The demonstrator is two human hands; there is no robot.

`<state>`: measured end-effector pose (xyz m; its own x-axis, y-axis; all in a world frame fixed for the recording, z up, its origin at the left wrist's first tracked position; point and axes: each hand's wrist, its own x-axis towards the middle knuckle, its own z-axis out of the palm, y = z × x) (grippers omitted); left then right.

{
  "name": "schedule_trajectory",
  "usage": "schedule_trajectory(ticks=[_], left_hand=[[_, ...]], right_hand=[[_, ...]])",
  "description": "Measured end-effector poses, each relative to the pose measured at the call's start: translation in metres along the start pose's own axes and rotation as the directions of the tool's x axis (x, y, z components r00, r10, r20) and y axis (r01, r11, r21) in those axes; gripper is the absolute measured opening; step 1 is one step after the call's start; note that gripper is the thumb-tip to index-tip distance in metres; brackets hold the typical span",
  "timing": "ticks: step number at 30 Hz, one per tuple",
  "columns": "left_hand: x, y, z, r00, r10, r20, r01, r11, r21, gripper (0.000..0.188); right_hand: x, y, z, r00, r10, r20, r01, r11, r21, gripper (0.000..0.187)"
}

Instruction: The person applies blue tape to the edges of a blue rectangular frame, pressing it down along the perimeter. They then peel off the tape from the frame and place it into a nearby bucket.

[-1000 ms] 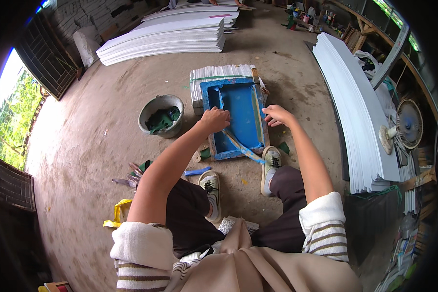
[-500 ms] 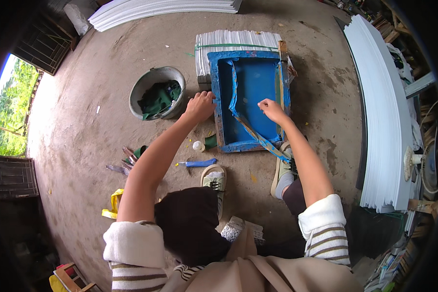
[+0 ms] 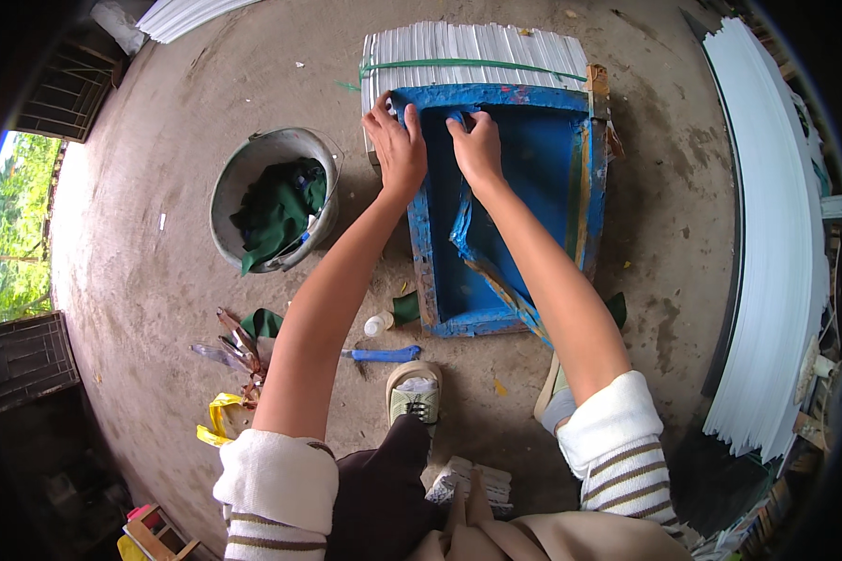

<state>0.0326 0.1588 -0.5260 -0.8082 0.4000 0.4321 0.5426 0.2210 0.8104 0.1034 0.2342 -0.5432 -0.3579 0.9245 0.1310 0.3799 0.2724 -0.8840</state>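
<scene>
**Both hands climb to the far corner of the blue frame**

At the left, a grey bucket [image 3: 269, 198] holding green cloth stands on the concrete floor [image 3: 159, 280], with a small white bottle [image 3: 378, 323] and a blue-handled tool [image 3: 384, 354] lying nearer the person's shoe [image 3: 413, 393].

The left hand [image 3: 398, 145] now lies flat, fingers spread, on the upper left corner of the blue frame [image 3: 505, 201]; half a second ago it rested lower on that left rail. The right hand [image 3: 477, 148], earlier near the middle of the frame, is now just beside the left, fingertips pinching the top end of a blue strip [image 3: 472, 238] that runs down the inside.

The frame lies on the floor in front of the knees, its far edge over a bundle of white sheets [image 3: 477, 51] tied with green band. Judging by this, the work has shifted to the strip's top end, with the left hand steadying the frame.

A tall stack of white sheets [image 3: 776, 243] lines the right.
</scene>
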Motion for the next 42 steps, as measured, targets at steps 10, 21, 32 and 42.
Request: schedule_trajectory(ticks=[10,21,32,42], left_hand=[[0.005,-0.023,0.017,0.991,-0.074,-0.109,0.081,0.995,0.058,0.041],[0.007,-0.011,0.013,0.987,-0.068,-0.147,0.094,0.980,0.177,0.036],[-0.006,0.004,-0.002,0.887,0.433,0.160,-0.460,0.802,0.381,0.053],[0.056,0.022,-0.001,0.483,0.637,0.601,-0.854,0.494,0.163,0.061]], right_hand=[[0.011,-0.036,-0.013,0.887,0.342,0.309,-0.458,0.734,0.502,0.038],[0.000,-0.044,-0.010,0.858,0.424,0.291,-0.513,0.741,0.434,0.035],[-0.004,0.005,-0.065,0.951,-0.279,0.136,0.306,0.915,-0.262,0.017],[0.068,0.005,-0.086,0.539,-0.741,0.401,0.842,0.470,-0.264,0.056]])
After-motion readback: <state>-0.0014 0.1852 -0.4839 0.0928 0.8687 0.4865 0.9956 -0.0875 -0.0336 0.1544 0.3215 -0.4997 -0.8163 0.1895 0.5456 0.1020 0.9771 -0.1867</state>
